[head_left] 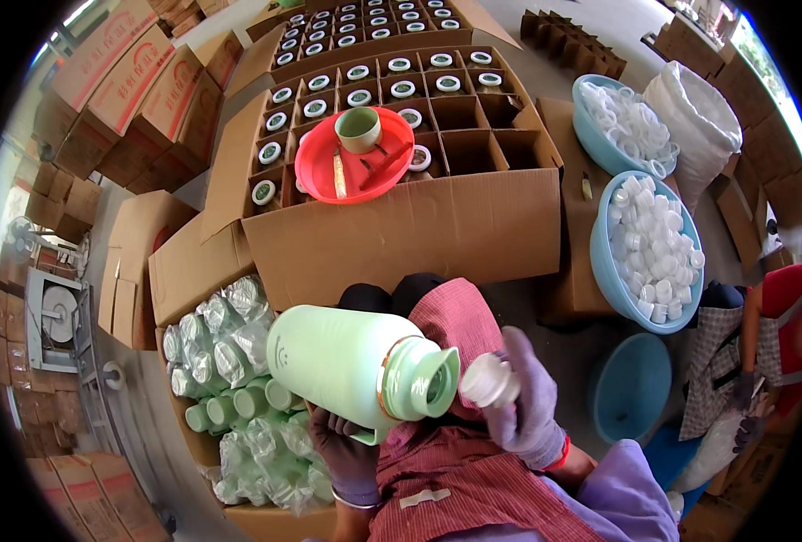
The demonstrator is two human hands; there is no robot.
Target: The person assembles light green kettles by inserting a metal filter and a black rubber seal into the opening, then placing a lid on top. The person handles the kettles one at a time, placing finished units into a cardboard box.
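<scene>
My left hand (345, 456), in a dark glove, holds a pale green flask (347, 366) from below, tilted on its side with its open mouth pointing right. In my right hand (529, 406), in a lilac glove, is a small white stopper (489, 381) just to the right of the flask's mouth, close to it but apart. Both hands are over my lap, which a red checked apron (469, 483) covers.
An open divided carton (419, 226) with several flasks stands ahead, with a red tray (351, 158) and green cup on it. A box of wrapped green flasks (229, 379) is at my left. Blue basins of white stoppers (654, 248) sit right, beside another person (762, 361).
</scene>
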